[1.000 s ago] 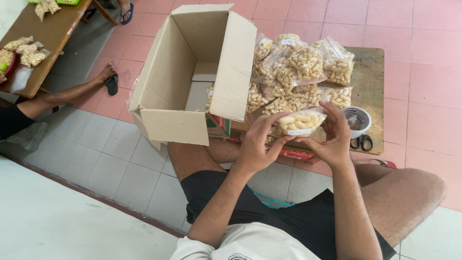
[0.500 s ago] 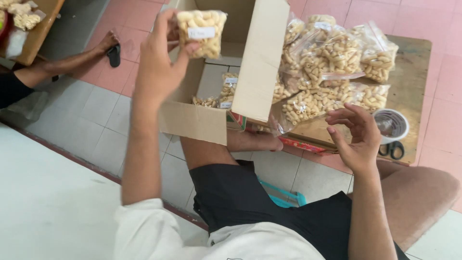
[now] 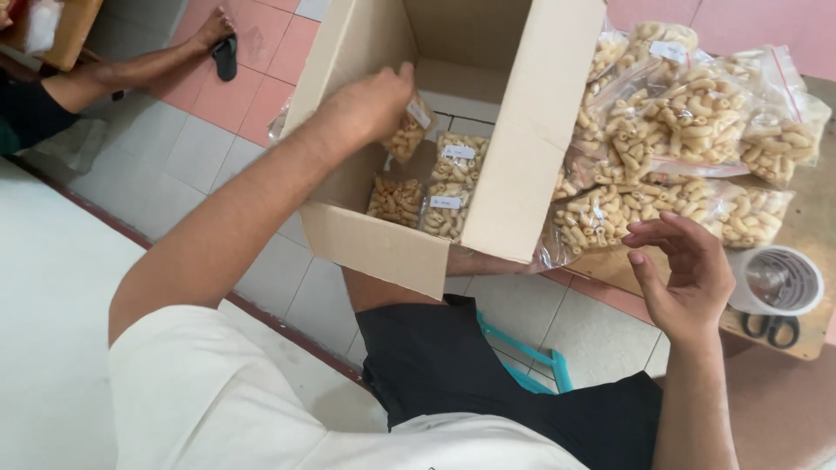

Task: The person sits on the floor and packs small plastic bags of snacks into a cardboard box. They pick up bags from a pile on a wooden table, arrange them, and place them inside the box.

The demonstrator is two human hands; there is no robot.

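Packets of pale macaroni snack already lie flat on the floor of the cardboard box (image 3: 522, 130), so you lower your left hand (image 3: 361, 109) inside with its grip closed on one more snack packet (image 3: 407, 130), held near the left wall. Your right hand (image 3: 684, 270) waits open and empty beside the packet pile (image 3: 688, 148) on the bench (image 3: 814, 218), ready for reaching.

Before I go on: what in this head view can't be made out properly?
- Left hand fingers: hidden behind the snack bag it holds.
- Cardboard box floor: mostly hidden by its near wall and flap.
- Scissors: partly covered by the tape roll.
- Bag pile: cut off at the top edge.
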